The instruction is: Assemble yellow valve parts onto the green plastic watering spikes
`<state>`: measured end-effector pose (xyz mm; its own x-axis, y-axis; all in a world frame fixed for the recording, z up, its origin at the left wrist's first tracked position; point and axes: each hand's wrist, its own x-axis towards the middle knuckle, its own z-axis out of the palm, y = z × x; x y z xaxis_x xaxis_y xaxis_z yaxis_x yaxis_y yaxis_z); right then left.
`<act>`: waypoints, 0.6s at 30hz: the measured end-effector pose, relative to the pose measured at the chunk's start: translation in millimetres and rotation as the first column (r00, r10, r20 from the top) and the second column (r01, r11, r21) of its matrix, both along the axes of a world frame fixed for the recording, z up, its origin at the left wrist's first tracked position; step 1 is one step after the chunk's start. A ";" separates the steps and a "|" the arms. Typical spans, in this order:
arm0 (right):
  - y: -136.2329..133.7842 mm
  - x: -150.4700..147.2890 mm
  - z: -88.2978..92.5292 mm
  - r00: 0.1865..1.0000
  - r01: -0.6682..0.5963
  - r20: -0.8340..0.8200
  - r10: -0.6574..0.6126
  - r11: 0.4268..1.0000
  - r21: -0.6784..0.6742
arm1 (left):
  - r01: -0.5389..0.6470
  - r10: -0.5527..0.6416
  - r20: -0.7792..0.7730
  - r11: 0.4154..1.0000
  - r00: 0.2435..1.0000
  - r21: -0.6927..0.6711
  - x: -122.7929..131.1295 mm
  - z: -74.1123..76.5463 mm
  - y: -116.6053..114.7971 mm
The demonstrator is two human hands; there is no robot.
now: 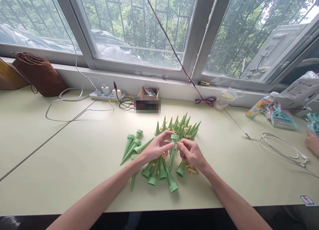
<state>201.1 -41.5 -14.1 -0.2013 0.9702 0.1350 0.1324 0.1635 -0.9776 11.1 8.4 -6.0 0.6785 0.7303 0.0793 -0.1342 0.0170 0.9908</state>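
Beyond the left hand (158, 147) sit a cardboard box (148, 97) and, farther left, a power strip (102, 96) and brown bag (41, 73), with a white cable (292, 158) and bottle (260, 106) right of the right hand (191, 153).

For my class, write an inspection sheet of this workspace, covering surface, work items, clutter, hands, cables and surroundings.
Surface: pale table with visible seams; a sticker near the front right edge.
Work items: upright green spikes at the back, others lying nearer; small yellow pieces among them.
Clutter: brown bag, small open box, bottle, teal dustpan.
Hands: left hand holds one green spike; right hand pinches a yellow piece beside it.
Cables: white cable coiled right; power strip with plugs, back left; red-and-blue wire bundled behind.
Surroundings: windows, trees outside; another person's hand at far right.
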 end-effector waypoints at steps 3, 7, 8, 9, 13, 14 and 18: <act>0.5 -0.4 0.3 1.000 0.000 -0.031 -0.001 1.000 -0.014 | -0.017 0.017 -0.011 1.000 1.000 -0.009 0.1 -1.1 0.0; 1.6 -1.2 -1.0 0.999 0.015 -0.050 -0.015 1.000 -0.016 | -0.038 0.038 -0.028 0.999 0.999 -0.019 -0.6 -2.8 0.0; 1.8 -1.3 -1.5 0.998 0.018 -0.052 -0.018 1.000 -0.016 | -0.036 0.035 -0.031 0.999 0.999 -0.019 -0.8 -3.1 0.0; 2.0 -1.4 -1.9 0.998 0.020 -0.053 -0.021 1.000 -0.016 | -0.032 0.032 -0.034 0.999 0.999 -0.020 -1.0 -3.3 0.1; 2.6 -1.4 -2.8 0.999 0.018 -0.050 -0.019 1.000 -0.016 | -0.025 0.023 -0.039 0.999 0.999 -0.033 -1.1 -3.8 0.1; 2.7 -1.4 -2.9 0.999 0.017 -0.051 -0.018 1.000 -0.014 | -0.021 0.020 -0.038 0.999 0.999 -0.036 -1.0 -3.9 0.1; 3.2 -1.7 -3.4 0.999 0.022 -0.042 -0.022 1.000 -0.009 | -0.016 0.014 -0.030 0.998 0.999 -0.059 -0.8 -4.0 0.0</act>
